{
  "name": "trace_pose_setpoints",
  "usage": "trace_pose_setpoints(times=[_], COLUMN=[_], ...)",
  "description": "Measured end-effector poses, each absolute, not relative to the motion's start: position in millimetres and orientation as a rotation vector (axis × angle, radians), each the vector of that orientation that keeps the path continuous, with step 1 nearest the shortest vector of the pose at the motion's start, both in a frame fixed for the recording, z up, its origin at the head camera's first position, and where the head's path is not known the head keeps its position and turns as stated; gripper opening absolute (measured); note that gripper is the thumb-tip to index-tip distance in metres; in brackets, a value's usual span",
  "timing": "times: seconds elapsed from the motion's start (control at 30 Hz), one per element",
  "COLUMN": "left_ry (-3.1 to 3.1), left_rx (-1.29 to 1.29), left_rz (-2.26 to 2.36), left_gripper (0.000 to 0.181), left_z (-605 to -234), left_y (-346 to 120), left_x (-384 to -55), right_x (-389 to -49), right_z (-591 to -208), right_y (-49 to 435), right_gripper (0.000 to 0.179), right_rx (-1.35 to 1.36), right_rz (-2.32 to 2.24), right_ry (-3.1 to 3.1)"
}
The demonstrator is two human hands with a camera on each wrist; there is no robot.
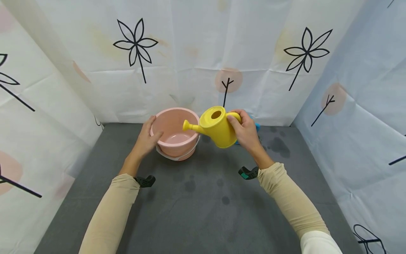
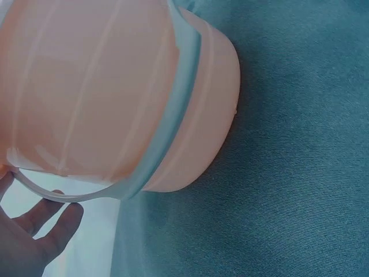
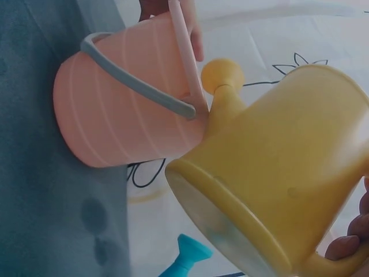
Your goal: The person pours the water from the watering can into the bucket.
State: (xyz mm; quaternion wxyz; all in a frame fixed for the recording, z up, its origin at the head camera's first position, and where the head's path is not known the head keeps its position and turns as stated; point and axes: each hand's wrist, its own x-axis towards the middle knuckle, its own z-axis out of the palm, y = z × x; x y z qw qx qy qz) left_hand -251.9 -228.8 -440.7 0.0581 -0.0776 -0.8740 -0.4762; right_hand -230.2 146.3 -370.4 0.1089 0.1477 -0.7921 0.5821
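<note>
The desk [image 1: 203, 218] in front of me is flat and dark grey, its surface finely woven like cloth. Darker blotches [image 1: 280, 147] mark it: a large one toward the far right, smaller ones scattered round the middle. Near the back edge, left of centre, a pink bucket [image 1: 180, 150] stands upright on it, its pale grey handle [image 2: 181, 86] hanging down across the side facing me. Farther right, also near the back, is a blue thing [image 1: 258, 127], mostly hidden from me.
</note>
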Motion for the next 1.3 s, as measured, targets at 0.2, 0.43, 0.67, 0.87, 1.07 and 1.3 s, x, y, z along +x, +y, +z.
trace_pose_setpoints(times=[0.2,0.43,0.67,0.87,1.07,1.3], left_ry=[-2.662,-2.675,-2.657,-2.637,-2.626,-2.613], left_rx=[-0.229,-0.220,-0.231,-0.288,-0.328,-0.279], left_rz=[-1.442,-1.394,-1.356,-1.420,-1.528,-1.575], left_gripper=[0.075,0.074,0.072,0.070,0.071,0.073], left_z=[-442,-438,-439,-442,-445,-440], left_y=[-229,-227,-228,-233,-237,-237], left_x=[-251,-256,-254,-256,-255,-249], right_x=[-234,-239,-240,-239,-242,-245], right_z=[-370,-365,-365,-362,-360,-357], right_y=[145,147,146,148,147,145], right_gripper=[0.035,0.032,0.032,0.032,0.028,0.030], right_rx=[0.461,0.495,0.517,0.534,0.567,0.584], right_rz=[1.694,1.637,1.616,1.561,1.505,1.491], right_ry=[-2.326,-2.303,-2.318,-2.341,-2.346,-2.374])
